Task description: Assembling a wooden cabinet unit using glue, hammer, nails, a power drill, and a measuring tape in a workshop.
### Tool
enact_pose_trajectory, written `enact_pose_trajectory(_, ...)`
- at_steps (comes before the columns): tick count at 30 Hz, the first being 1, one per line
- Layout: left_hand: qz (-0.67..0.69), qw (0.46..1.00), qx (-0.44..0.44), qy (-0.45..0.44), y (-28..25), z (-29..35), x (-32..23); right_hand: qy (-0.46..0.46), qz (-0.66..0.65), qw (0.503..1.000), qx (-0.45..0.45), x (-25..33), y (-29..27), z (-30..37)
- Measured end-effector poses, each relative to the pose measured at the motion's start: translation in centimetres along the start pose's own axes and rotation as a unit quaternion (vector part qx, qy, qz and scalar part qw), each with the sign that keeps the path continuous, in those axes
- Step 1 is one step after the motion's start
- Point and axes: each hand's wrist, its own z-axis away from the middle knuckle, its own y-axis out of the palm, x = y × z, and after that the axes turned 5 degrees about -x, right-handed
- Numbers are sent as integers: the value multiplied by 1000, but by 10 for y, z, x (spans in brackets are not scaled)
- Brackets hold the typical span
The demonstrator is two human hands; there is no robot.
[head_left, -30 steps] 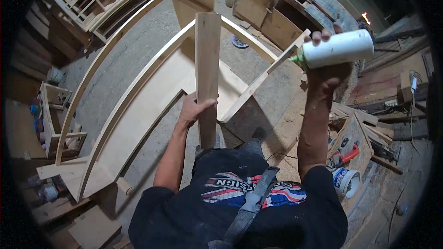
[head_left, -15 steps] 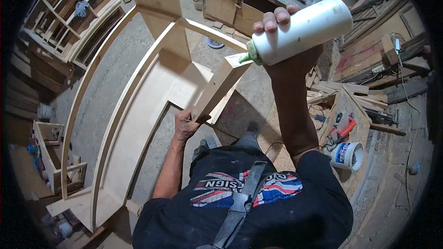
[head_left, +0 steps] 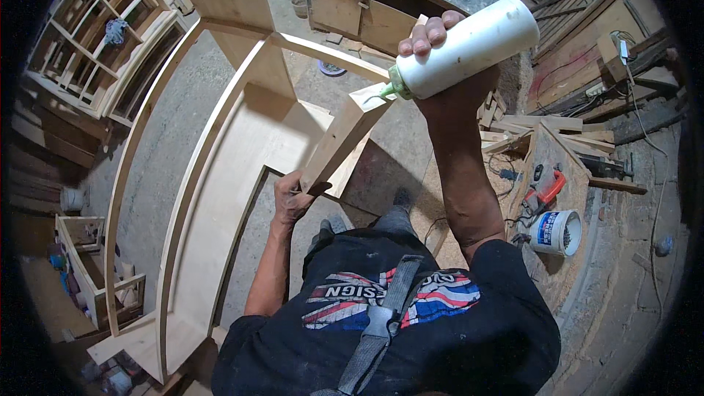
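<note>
You are holding a wood board (head_left: 342,137) by its near end in your curled left hand (head_left: 292,199) and a white bottle (head_left: 473,45) in your curled right hand (head_left: 465,94), its green tip (head_left: 396,85) sitting by the board's far end, where some glue (head_left: 373,97) is already lying but some wood is looking bare.

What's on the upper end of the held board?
On the board, a pale streak by the green nozzle of the bottle; the patch right under the nozzle is covered.

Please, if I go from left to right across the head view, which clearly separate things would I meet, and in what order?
Blue-grey cloth → left hand → pale wooden post → white squeeze bottle → white bucket.
</note>
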Motion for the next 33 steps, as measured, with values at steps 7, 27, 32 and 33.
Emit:
enact_pose_trajectory(7,0,1000,-2,-21,-1,1,-1,-3,11,999,-46,7,-4,3)
enact_pose_trajectory(27,530,685,-285,-410,-11,-156,-70,-101,25,993,55,31,51,28)
enact_pose_trajectory(32,544,665,-274,-433,6,-154,-56,-91,9,994,52,30,47,30)
enact_pose_trajectory(33,549,651,-277,-445,7,-155,-55,-99,23,993,57,27,45,31)
